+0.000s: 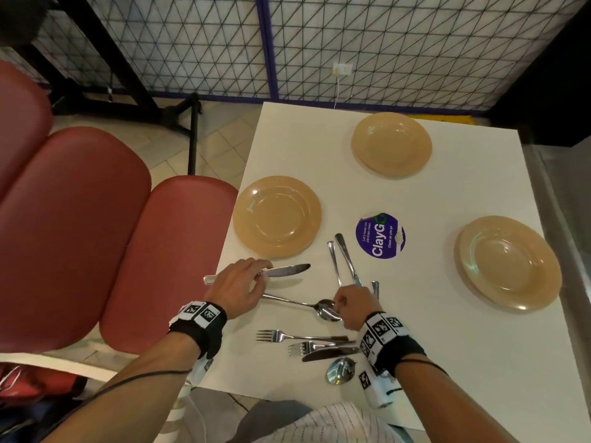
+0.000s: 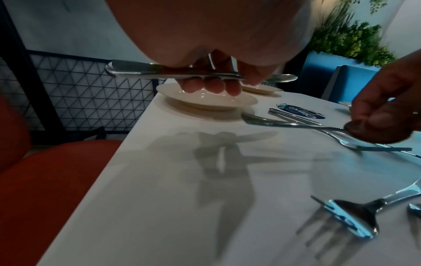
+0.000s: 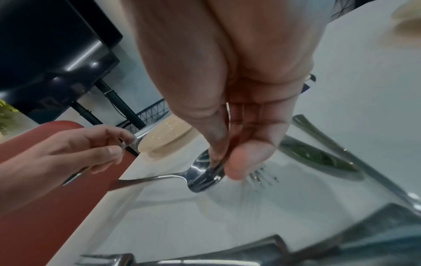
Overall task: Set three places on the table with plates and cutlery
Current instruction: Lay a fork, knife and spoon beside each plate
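white bench (image 1: 431,330) beside red seats (image 1: 73,225), mesh partition behind. three tan plates (image 1: 277,215) set well apart on it. loose cutlery lies near the front edge. left hand (image 1: 238,284) fingers curled round a table knife (image 1: 284,270), held just above the bench near the nearest plate. right hand (image 1: 353,306) fingers pinch a spoon (image 1: 326,310) by its bowl. judgement: the steel is stiff, light and slick; grip handles, not bowls.
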`<action>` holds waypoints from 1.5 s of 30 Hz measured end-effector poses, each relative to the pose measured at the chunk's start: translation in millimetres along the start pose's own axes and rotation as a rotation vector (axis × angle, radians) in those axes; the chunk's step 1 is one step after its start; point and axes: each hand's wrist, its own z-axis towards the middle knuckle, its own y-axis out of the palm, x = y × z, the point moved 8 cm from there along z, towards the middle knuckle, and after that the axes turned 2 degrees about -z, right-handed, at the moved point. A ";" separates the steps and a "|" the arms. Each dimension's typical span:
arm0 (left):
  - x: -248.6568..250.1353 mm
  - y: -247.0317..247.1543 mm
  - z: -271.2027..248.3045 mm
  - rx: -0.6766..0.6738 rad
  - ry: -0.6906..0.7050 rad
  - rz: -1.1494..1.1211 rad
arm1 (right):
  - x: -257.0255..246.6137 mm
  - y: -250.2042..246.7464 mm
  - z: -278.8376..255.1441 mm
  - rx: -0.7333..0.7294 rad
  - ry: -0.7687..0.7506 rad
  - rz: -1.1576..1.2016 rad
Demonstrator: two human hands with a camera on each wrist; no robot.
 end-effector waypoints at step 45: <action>-24.9 46.9 -6.8 0.062 0.047 0.112 | -56.5 32.9 88.7 -0.063 0.181 0.605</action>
